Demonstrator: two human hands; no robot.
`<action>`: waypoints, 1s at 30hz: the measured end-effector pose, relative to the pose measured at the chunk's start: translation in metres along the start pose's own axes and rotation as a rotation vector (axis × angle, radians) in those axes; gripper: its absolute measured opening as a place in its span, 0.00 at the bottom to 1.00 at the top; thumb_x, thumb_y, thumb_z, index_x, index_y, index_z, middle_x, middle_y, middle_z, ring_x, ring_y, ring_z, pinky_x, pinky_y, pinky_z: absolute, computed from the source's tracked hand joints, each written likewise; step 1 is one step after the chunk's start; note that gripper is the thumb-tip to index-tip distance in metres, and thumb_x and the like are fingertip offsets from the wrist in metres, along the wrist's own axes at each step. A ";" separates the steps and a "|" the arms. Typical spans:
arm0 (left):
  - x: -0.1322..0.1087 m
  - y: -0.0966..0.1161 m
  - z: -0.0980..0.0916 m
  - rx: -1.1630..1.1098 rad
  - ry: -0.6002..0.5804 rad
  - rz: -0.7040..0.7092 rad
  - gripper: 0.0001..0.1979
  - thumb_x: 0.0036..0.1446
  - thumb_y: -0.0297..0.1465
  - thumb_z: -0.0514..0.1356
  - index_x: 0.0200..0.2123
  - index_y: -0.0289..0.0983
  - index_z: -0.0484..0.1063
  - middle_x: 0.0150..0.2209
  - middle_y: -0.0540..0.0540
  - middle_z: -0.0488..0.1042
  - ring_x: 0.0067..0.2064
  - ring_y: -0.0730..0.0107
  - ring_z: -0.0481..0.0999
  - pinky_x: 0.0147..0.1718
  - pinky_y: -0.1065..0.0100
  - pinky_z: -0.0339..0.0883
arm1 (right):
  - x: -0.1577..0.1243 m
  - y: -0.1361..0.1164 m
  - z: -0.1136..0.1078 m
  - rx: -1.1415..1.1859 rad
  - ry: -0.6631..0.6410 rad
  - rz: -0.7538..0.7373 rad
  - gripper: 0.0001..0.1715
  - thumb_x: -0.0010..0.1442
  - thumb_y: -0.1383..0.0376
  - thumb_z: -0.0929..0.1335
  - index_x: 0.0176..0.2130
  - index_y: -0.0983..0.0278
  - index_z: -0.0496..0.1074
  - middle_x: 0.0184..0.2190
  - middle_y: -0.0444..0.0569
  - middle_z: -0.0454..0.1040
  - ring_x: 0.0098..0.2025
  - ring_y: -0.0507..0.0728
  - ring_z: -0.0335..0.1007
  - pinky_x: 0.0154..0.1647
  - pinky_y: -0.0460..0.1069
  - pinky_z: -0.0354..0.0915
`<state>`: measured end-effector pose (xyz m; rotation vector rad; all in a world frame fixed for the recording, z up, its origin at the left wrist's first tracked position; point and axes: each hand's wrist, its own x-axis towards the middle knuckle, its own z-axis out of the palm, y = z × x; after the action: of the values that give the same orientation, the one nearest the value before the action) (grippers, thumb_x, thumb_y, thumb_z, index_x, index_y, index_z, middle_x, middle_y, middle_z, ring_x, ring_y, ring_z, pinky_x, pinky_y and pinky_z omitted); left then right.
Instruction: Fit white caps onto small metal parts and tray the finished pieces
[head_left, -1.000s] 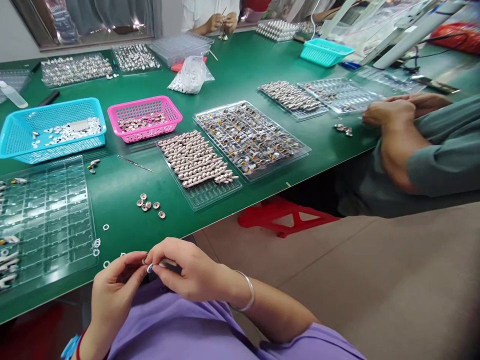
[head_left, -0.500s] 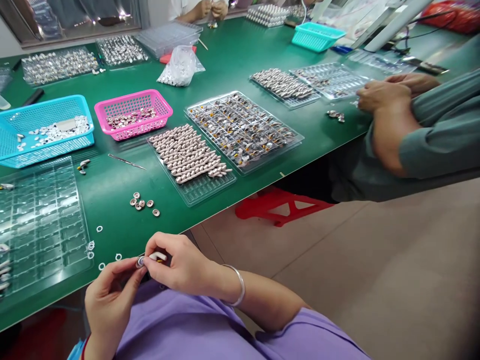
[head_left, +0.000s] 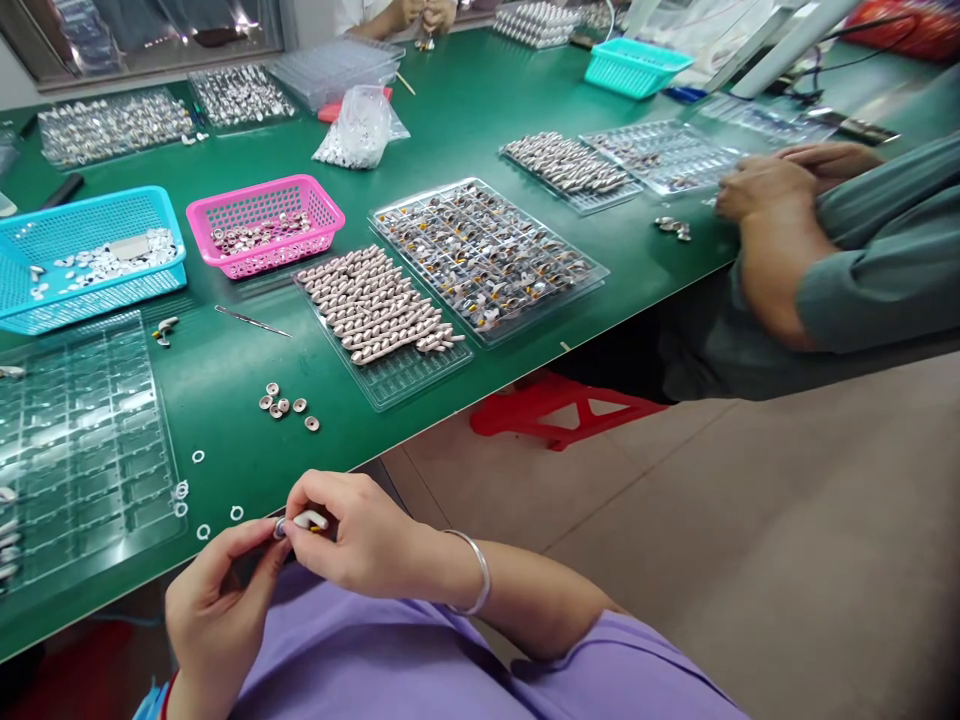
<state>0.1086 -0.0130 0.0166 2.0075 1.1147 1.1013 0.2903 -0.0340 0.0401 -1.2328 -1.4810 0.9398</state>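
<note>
Just off the table's front edge, my left hand pinches a small round cap between thumb and fingertips. My right hand, with a bangle on its wrist, is closed on a white curved earbud piece with a yellow spot beneath. Both sets of fingertips meet, and the two parts touch or nearly touch; the fingers hide the join. Beside my left hand, several white rings lie on the green table. Farther back sit several round metallic caps, and a similar curved piece lies near the blue basket.
A clear compartment tray lies at left. Behind stand a blue basket and a pink basket, with tweezers nearby. Filled trays occupy the middle. A co-worker's hands work at right; a red stool stands below.
Both hands have shifted very slightly left, still pinching the two small parts together. The curved piece has turned a little. Nothing on the table has visibly moved.
</note>
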 end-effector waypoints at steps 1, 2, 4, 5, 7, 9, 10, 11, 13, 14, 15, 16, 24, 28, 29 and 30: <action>0.000 0.000 -0.001 -0.005 0.000 -0.003 0.09 0.52 0.25 0.68 0.38 0.40 0.78 0.33 0.52 0.82 0.30 0.74 0.81 0.34 0.78 0.75 | 0.000 -0.001 0.000 0.009 -0.005 0.001 0.03 0.54 0.70 0.66 0.29 0.64 0.66 0.23 0.40 0.65 0.24 0.48 0.59 0.27 0.43 0.56; -0.001 -0.001 -0.001 -0.007 0.001 -0.001 0.09 0.51 0.25 0.68 0.38 0.40 0.78 0.33 0.52 0.83 0.30 0.73 0.81 0.34 0.77 0.76 | 0.000 -0.001 -0.001 0.023 -0.011 0.008 0.03 0.54 0.70 0.66 0.29 0.64 0.66 0.23 0.40 0.64 0.24 0.48 0.58 0.27 0.43 0.56; -0.002 -0.002 -0.003 0.005 0.008 0.012 0.10 0.51 0.25 0.69 0.38 0.40 0.78 0.33 0.51 0.83 0.31 0.72 0.82 0.33 0.75 0.76 | 0.001 -0.003 -0.003 0.065 -0.035 0.048 0.03 0.54 0.70 0.66 0.29 0.64 0.65 0.23 0.39 0.63 0.23 0.47 0.57 0.26 0.43 0.56; -0.002 -0.002 -0.003 0.015 0.009 0.021 0.10 0.51 0.24 0.69 0.38 0.40 0.79 0.34 0.51 0.83 0.31 0.71 0.82 0.33 0.74 0.76 | 0.002 -0.004 -0.004 0.096 -0.053 0.080 0.04 0.55 0.69 0.66 0.29 0.64 0.65 0.22 0.38 0.63 0.23 0.47 0.56 0.25 0.42 0.55; -0.003 -0.002 -0.005 0.030 0.000 0.049 0.11 0.51 0.23 0.68 0.38 0.40 0.79 0.35 0.50 0.83 0.33 0.69 0.82 0.34 0.72 0.76 | 0.004 -0.006 -0.006 0.182 -0.100 0.158 0.04 0.55 0.68 0.67 0.30 0.64 0.65 0.22 0.37 0.62 0.23 0.47 0.55 0.24 0.42 0.55; -0.002 -0.001 -0.007 0.031 -0.009 0.085 0.13 0.51 0.22 0.68 0.39 0.41 0.79 0.36 0.50 0.83 0.34 0.68 0.82 0.36 0.71 0.76 | 0.006 -0.007 -0.009 0.296 -0.143 0.222 0.05 0.55 0.67 0.68 0.32 0.64 0.66 0.23 0.38 0.63 0.24 0.47 0.57 0.24 0.42 0.56; -0.002 0.000 -0.008 0.029 -0.014 0.104 0.14 0.51 0.21 0.68 0.40 0.41 0.79 0.37 0.50 0.83 0.35 0.68 0.82 0.36 0.70 0.76 | 0.007 -0.006 -0.010 0.356 -0.166 0.249 0.06 0.55 0.67 0.69 0.34 0.64 0.66 0.24 0.38 0.64 0.25 0.47 0.58 0.25 0.42 0.57; -0.001 0.001 -0.009 0.027 -0.020 0.124 0.15 0.50 0.21 0.68 0.40 0.42 0.79 0.37 0.50 0.83 0.35 0.68 0.82 0.37 0.70 0.76 | 0.008 -0.006 -0.011 0.416 -0.191 0.279 0.07 0.55 0.66 0.69 0.34 0.65 0.67 0.25 0.39 0.65 0.25 0.47 0.58 0.26 0.42 0.57; 0.000 0.003 -0.011 0.028 -0.037 0.156 0.16 0.50 0.19 0.67 0.41 0.42 0.79 0.38 0.50 0.82 0.36 0.69 0.82 0.37 0.70 0.75 | 0.010 -0.004 -0.014 0.525 -0.246 0.341 0.08 0.54 0.65 0.70 0.34 0.67 0.69 0.25 0.40 0.67 0.26 0.46 0.59 0.26 0.42 0.57; 0.001 0.004 -0.012 0.025 -0.047 0.166 0.16 0.50 0.18 0.67 0.41 0.42 0.79 0.38 0.50 0.82 0.36 0.69 0.81 0.37 0.71 0.75 | 0.011 -0.003 -0.015 0.574 -0.274 0.371 0.08 0.54 0.65 0.71 0.33 0.67 0.69 0.25 0.40 0.67 0.25 0.46 0.58 0.26 0.42 0.56; 0.001 0.005 -0.013 0.019 -0.057 0.171 0.17 0.50 0.18 0.66 0.41 0.43 0.78 0.38 0.50 0.82 0.36 0.70 0.81 0.37 0.71 0.75 | 0.012 -0.003 -0.016 0.618 -0.295 0.397 0.09 0.53 0.65 0.72 0.32 0.68 0.70 0.24 0.40 0.67 0.25 0.46 0.58 0.26 0.42 0.55; 0.001 0.007 -0.015 0.011 -0.066 0.172 0.17 0.50 0.17 0.66 0.40 0.43 0.78 0.38 0.51 0.82 0.36 0.70 0.81 0.37 0.71 0.75 | 0.012 -0.002 -0.017 0.655 -0.314 0.418 0.10 0.52 0.65 0.73 0.32 0.68 0.70 0.24 0.40 0.67 0.24 0.46 0.58 0.25 0.42 0.55; 0.003 0.011 -0.015 0.006 -0.075 0.188 0.16 0.49 0.16 0.67 0.38 0.41 0.79 0.36 0.50 0.82 0.34 0.70 0.81 0.35 0.72 0.75 | 0.009 -0.002 -0.008 0.801 -0.243 0.567 0.19 0.42 0.62 0.79 0.27 0.67 0.69 0.19 0.37 0.69 0.21 0.45 0.59 0.24 0.42 0.54; 0.006 0.009 -0.005 -0.195 -0.035 -0.026 0.14 0.49 0.19 0.68 0.36 0.42 0.79 0.34 0.51 0.81 0.33 0.71 0.80 0.35 0.73 0.76 | 0.010 -0.001 -0.005 0.817 -0.217 0.612 0.21 0.42 0.60 0.79 0.28 0.67 0.69 0.20 0.37 0.70 0.21 0.45 0.61 0.24 0.43 0.57; 0.007 0.009 -0.003 -0.259 -0.028 -0.086 0.13 0.49 0.20 0.68 0.36 0.42 0.79 0.34 0.52 0.81 0.33 0.71 0.80 0.34 0.74 0.76 | 0.011 0.000 -0.005 0.830 -0.232 0.623 0.20 0.43 0.59 0.78 0.29 0.67 0.69 0.21 0.38 0.70 0.22 0.46 0.63 0.25 0.43 0.58; 0.008 0.010 -0.002 -0.314 -0.025 -0.139 0.12 0.49 0.21 0.68 0.35 0.42 0.79 0.33 0.52 0.80 0.33 0.71 0.80 0.33 0.74 0.76 | 0.012 0.000 -0.006 0.849 -0.250 0.632 0.19 0.45 0.59 0.78 0.30 0.67 0.70 0.23 0.38 0.71 0.22 0.46 0.64 0.26 0.44 0.60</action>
<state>0.1135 -0.0101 0.0281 1.6706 0.9837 1.1003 0.2955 -0.0226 0.0432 -0.9390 -0.6725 1.9456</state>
